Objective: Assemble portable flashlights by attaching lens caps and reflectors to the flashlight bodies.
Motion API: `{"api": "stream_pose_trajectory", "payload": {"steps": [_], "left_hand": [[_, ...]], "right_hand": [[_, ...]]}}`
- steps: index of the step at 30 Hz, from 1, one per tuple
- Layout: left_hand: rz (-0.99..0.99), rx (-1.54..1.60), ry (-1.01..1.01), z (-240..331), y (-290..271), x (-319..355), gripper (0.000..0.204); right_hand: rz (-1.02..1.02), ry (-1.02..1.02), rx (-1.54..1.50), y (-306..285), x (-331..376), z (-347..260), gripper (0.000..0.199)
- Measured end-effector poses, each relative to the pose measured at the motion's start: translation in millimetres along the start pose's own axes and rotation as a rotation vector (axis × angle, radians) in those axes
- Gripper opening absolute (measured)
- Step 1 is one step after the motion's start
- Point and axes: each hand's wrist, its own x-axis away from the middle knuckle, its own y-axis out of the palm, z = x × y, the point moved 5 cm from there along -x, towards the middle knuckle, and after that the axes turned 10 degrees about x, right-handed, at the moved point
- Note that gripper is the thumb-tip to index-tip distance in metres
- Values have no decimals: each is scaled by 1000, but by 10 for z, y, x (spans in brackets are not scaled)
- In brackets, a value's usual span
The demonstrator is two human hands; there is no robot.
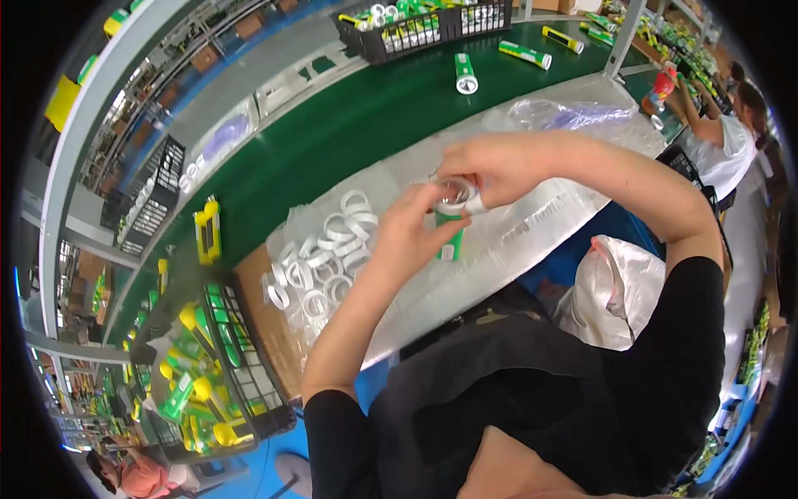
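Left hand (407, 226) grips a green flashlight (450, 244), long axis running near-to-far; right hand (489, 170) curls at its far, round head (454, 194), grip unclear.

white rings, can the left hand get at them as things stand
Probably yes: the white rings lie loose near the left hand, with nothing visibly in the way, though it holds the green flashlight and may need to let go.
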Motion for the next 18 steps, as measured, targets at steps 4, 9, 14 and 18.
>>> {"api": "stream_pose_trajectory", "payload": {"steps": [4,9,14,18], "left_hand": [[-13,-27,-32,-96,53,-43,38],[24,-118,-44,-114,73,0,41],[63,-76,-27,-49,49,12,39],[23,-94,-129,-93,65,33,39]], "right_hand": [[-66,199,-5,3,40,58,32],[-94,552,183,123,32,14,50],[48,529,194,47,104,12,60],[59,398,67,59,7,-85,62]]}}
